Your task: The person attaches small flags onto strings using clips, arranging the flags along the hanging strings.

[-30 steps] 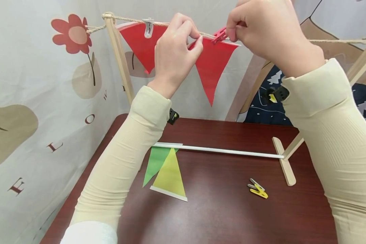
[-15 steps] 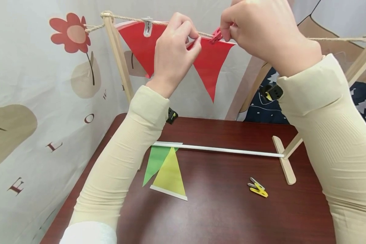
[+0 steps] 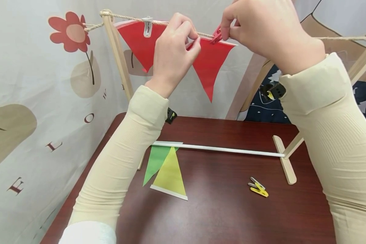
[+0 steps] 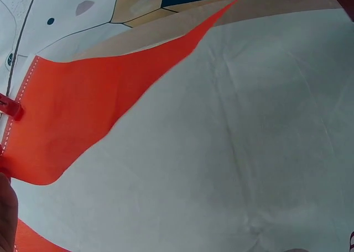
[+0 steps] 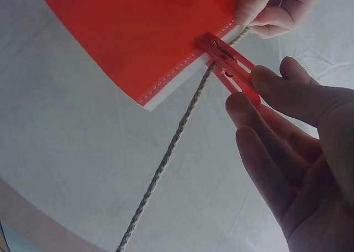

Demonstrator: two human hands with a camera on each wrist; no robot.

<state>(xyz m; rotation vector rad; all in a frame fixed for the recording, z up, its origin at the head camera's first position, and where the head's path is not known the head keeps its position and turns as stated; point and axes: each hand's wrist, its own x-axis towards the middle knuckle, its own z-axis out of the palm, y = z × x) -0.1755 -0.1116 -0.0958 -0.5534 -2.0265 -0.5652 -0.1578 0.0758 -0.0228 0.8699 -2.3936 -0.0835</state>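
My left hand (image 3: 174, 56) pinches the left end of a red triangular pennant's (image 3: 212, 64) top edge against a thin rope (image 5: 171, 152). Between the thumb and fingers of my right hand (image 3: 269, 32) are the handles of a red clothespin (image 5: 228, 63). Its jaws straddle the rope and the pennant's white stitched edge, as the right wrist view shows. From that edge the pennant hangs point down. Left of it hangs another red pennant (image 3: 141, 40), held on the rope by a clear clothespin (image 3: 147, 27) and partly hidden behind my left hand.
Wooden posts (image 3: 117, 54) hold up the rope, joined low by a white rod (image 3: 231, 150). On the dark red table (image 3: 219, 213) lie a green pennant (image 3: 157, 161), a yellow pennant (image 3: 172, 176) and a few yellow and grey clothespins (image 3: 258, 189). A printed cloth (image 3: 48, 84) hangs behind.
My right hand and the red clothespin have shifted slightly left along the pennant's top edge. The pennant swings a little; my left hand keeps its pinch in nearly the same place.
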